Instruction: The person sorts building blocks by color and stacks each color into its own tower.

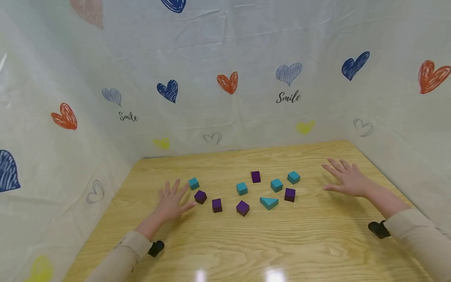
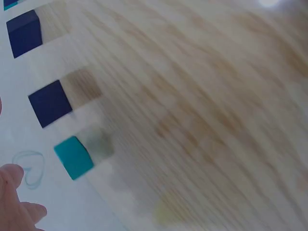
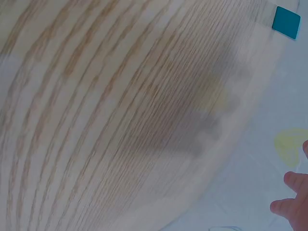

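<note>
My left hand point(image 1: 172, 203) is spread with straight fingers at the left of the blocks, holding nothing. Nearest to it are a teal cube point(image 1: 193, 183) and a purple cube point(image 1: 200, 197); the left wrist view shows the same teal cube point(image 2: 74, 158) beyond the fingertips. Well to the right, my right hand point(image 1: 349, 181) is also spread and holds nothing, apart from the closest teal cube point(image 1: 294, 177). Between the hands lie more purple blocks point(image 1: 242, 208), further teal cubes point(image 1: 242, 188) and a teal triangular block point(image 1: 269, 202).
The blocks lie scattered on a light wooden table point(image 1: 211, 246). A white sheet point(image 1: 197, 51) printed with hearts and "Smile" hangs behind the table and along both sides. Dark wrist devices sit below each sleeve cuff, such as the black one point(image 1: 156, 248) on the left.
</note>
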Action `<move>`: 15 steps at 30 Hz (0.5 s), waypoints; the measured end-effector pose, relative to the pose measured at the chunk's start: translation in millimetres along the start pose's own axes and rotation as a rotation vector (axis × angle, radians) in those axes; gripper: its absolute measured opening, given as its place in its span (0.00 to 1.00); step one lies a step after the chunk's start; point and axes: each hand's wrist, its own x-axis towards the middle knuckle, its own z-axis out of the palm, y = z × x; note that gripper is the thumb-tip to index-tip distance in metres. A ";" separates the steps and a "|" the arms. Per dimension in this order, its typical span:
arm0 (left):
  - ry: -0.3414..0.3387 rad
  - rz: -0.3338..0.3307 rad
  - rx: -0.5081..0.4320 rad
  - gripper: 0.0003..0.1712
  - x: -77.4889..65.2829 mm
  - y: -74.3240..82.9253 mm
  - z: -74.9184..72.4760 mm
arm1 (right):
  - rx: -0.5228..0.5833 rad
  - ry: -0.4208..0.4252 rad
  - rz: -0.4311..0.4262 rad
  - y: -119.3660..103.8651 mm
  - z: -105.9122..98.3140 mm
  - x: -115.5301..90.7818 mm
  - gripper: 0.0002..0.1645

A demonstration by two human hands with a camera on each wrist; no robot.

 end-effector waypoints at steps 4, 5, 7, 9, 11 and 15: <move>-0.019 0.031 -0.007 0.47 11.8 15.2 -1.2 | -0.005 0.002 -0.019 -9.8 -0.6 10.9 0.49; -0.023 0.040 -0.008 0.46 14.7 19.6 -1.3 | 0.000 0.005 -0.026 -12.5 0.0 14.0 0.49; -0.036 0.054 -0.015 0.45 19.8 28.3 -1.4 | 0.024 0.016 -0.045 -17.0 3.6 20.9 0.49; -0.038 0.069 -0.005 0.43 25.2 35.9 0.7 | 0.052 0.039 -0.074 -22.9 7.2 27.0 0.49; -0.037 0.081 0.002 0.42 30.6 42.8 3.8 | 0.087 0.065 -0.108 -29.5 11.2 32.6 0.48; -0.030 0.088 0.000 0.42 41.6 56.5 10.8 | 0.115 0.057 -0.128 -45.6 14.6 44.4 0.48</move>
